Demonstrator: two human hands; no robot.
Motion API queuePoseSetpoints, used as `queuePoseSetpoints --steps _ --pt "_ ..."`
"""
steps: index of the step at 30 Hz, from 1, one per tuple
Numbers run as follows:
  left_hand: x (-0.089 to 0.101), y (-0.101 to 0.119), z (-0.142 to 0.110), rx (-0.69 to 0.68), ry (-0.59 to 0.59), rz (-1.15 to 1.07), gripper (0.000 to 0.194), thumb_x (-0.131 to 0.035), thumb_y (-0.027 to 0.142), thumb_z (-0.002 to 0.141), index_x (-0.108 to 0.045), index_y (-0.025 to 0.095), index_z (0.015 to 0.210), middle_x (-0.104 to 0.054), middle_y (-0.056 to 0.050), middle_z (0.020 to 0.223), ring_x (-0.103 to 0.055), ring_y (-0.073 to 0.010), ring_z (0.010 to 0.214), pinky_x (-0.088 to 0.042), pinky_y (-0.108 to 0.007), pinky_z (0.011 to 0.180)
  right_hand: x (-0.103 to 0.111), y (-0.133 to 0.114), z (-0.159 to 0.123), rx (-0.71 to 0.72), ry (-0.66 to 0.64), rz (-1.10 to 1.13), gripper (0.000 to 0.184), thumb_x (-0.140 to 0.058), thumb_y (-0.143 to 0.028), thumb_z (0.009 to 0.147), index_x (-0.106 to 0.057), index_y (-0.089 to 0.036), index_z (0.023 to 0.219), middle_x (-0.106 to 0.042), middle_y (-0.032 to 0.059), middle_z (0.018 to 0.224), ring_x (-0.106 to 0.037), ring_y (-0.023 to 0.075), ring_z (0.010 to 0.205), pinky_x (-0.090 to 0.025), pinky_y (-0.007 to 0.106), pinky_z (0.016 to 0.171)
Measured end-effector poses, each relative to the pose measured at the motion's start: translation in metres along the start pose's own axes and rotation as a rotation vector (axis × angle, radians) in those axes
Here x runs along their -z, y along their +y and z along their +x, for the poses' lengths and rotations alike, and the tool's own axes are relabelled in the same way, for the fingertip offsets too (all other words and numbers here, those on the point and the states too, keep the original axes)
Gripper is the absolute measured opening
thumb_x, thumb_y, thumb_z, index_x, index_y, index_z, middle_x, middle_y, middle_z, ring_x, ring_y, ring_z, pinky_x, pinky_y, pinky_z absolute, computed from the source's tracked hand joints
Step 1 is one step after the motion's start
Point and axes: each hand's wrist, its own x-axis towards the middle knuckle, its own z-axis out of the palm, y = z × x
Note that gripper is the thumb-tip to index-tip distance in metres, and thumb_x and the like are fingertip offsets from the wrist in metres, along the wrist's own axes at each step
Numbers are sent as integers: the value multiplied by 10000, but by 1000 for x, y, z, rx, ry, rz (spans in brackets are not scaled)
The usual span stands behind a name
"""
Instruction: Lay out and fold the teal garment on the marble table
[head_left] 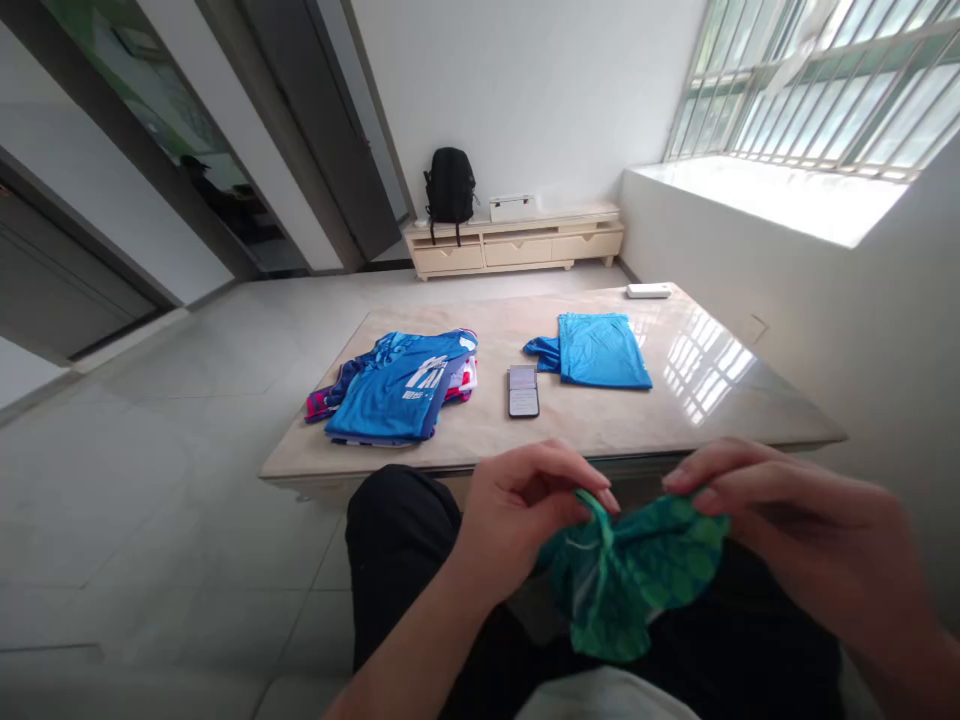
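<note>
Green cloth (637,578) first: thin, soft-looking fabric in a mottled green-teal pattern, bunched and creased, with a narrow twisted edge standing up and a rounded flap fanned out toward the right. I see it off the table (581,440), just short of the near edge, above dark trousers (401,530). Left hand (510,515): thumb and fingers closed, pinching the raised edge. Right hand (806,510): fingertips closed on the upper rim of the flap, other fingers curled.

Table top reads as polished, pale veined stone, glossy enough to mirror window bars on its right side. On the table's left I get a stack of folded garments (409,385), smooth blue with white print on top, red and purple edges showing. Right of table centre: folded blue cloth (606,350), flat, squarish, slightly wrinkled. Between them, nearer the table's front, a slim rectangular phone (523,391), screen lit.
</note>
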Motion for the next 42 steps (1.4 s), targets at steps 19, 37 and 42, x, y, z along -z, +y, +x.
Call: queuePoseSetpoints --steps 19,37,42 --pt "-11 8 -4 -9 -147 310 234 -823 27 807 -832 223 935 -773 -36 1038 -748 -179 970 -624 -279 889 -13 -7 7 197 -117 -165 299 -769 -94 892 -716 -250 1142 -654 40 1051 -678 151 905 -569 234 743" --pt "2 13 2 -129 6 493 112 -765 79 876 -760 190 881 -757 -40 917 -719 -183 896 -575 -285 834 -29 11 -29 85 -153 -26 241 -693 -96 920 -713 -241 1112 -612 94 1324 -648 218 1226 -573 298 1031" --pt "2 11 3 -145 22 474 98 -751 93 894 -749 190 886 -771 -42 915 -738 -189 888 -601 -295 834 -45 18 -43 19 -223 -38 250 -765 -210 898 -717 -234 1142 -557 120 1435 -591 252 1335 -539 332 1111"
